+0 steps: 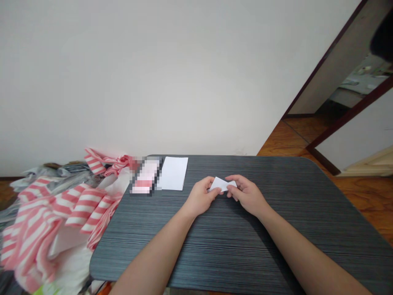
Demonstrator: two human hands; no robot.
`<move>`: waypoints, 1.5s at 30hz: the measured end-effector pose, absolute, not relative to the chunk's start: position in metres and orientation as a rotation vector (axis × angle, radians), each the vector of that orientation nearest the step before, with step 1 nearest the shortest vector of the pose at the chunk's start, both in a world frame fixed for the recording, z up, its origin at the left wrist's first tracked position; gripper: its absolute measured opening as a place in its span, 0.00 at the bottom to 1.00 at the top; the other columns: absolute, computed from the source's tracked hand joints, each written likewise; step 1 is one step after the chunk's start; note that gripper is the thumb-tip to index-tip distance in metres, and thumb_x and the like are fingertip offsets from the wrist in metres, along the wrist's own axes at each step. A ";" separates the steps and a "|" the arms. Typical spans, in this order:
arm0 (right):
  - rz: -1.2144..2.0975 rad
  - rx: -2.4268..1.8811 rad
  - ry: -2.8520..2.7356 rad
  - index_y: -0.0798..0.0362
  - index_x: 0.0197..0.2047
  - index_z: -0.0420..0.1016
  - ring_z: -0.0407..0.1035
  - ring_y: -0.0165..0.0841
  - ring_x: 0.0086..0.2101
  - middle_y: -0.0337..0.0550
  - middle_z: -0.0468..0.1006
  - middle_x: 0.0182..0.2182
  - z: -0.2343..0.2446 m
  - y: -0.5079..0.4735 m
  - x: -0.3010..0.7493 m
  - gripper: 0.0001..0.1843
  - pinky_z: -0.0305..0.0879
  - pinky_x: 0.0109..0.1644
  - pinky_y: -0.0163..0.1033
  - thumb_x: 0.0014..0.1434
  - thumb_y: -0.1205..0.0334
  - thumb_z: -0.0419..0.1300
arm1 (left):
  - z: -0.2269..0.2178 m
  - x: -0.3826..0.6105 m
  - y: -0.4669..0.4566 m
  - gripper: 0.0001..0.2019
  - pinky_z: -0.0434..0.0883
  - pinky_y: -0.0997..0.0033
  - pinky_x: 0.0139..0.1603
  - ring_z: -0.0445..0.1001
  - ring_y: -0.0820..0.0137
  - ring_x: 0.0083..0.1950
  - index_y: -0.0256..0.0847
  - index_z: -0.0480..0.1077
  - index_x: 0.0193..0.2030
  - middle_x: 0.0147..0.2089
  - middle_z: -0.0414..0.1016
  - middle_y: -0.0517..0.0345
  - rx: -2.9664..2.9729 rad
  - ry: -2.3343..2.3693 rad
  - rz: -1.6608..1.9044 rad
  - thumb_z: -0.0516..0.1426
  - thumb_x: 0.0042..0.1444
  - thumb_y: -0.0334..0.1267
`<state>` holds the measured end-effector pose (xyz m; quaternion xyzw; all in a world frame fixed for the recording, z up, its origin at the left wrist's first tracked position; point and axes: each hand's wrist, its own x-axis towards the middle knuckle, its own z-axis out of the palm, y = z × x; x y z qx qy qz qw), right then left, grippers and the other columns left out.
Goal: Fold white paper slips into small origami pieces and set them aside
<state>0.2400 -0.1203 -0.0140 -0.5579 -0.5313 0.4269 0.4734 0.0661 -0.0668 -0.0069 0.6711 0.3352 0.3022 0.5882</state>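
A small piece of folded white paper [220, 184] is held between both hands, just above the dark table [233, 241]. My left hand [201, 196] grips its left part, thumb on top and fingers behind or beneath. On the other side, my right hand [248, 194] pinches the right end between thumb and fingers. The paper has angled edges and dips in the middle. Parts of it are covered by the thumbs, so its full shape cannot be told.
White paper sheets [174, 173] lie at the table's back left. Beside them is a pixelated, phone-like object [146, 176]. Red-and-white striped cloth [39, 229] is heaped left of the table. A white wall [172, 82] stands behind; a doorway [331, 98] opens at the right.
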 end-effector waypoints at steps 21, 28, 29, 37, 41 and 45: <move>1.196 -1.498 -1.402 0.57 0.26 0.69 0.58 0.22 0.15 0.38 0.71 0.17 -0.008 -0.122 0.242 0.14 0.51 0.18 0.29 0.57 0.56 0.56 | -0.006 0.065 -0.068 0.10 0.64 0.77 0.34 0.70 0.74 0.33 0.37 0.67 0.42 0.37 0.74 0.55 1.575 0.765 0.735 0.55 0.53 0.36; 1.226 -1.473 -1.387 0.57 0.24 0.70 0.59 0.23 0.16 0.38 0.71 0.16 -0.005 -0.121 0.242 0.16 0.51 0.19 0.29 0.57 0.55 0.55 | -0.003 0.065 -0.068 0.10 0.65 0.76 0.33 0.71 0.74 0.33 0.36 0.67 0.42 0.36 0.74 0.55 1.525 0.732 0.721 0.55 0.53 0.36; 1.230 -1.469 -1.373 0.57 0.25 0.70 0.59 0.23 0.16 0.38 0.71 0.16 -0.005 -0.121 0.242 0.16 0.51 0.19 0.29 0.57 0.55 0.55 | -0.003 0.065 -0.068 0.11 0.65 0.76 0.33 0.71 0.74 0.33 0.36 0.67 0.43 0.36 0.74 0.54 1.515 0.734 0.722 0.55 0.53 0.36; 1.281 -1.445 -1.294 0.57 0.26 0.73 0.58 0.23 0.13 0.40 0.73 0.16 -0.008 -0.122 0.246 0.20 0.50 0.16 0.30 0.57 0.49 0.55 | -0.003 0.066 -0.069 0.12 0.64 0.76 0.30 0.70 0.74 0.31 0.36 0.67 0.43 0.36 0.75 0.54 1.471 0.714 0.726 0.55 0.54 0.38; 1.288 -1.416 -1.273 0.58 0.27 0.74 0.56 0.22 0.13 0.41 0.72 0.16 -0.008 -0.122 0.247 0.21 0.48 0.15 0.30 0.57 0.49 0.54 | -0.006 0.065 -0.068 0.12 0.62 0.77 0.27 0.68 0.75 0.28 0.36 0.67 0.44 0.35 0.75 0.54 1.497 0.757 0.713 0.55 0.54 0.39; 1.292 -1.406 -1.248 0.59 0.27 0.75 0.56 0.22 0.13 0.41 0.72 0.16 -0.010 -0.122 0.250 0.22 0.49 0.16 0.30 0.57 0.49 0.53 | -0.007 0.064 -0.067 0.13 0.61 0.78 0.27 0.66 0.77 0.27 0.36 0.66 0.44 0.35 0.75 0.55 1.510 0.768 0.707 0.55 0.54 0.39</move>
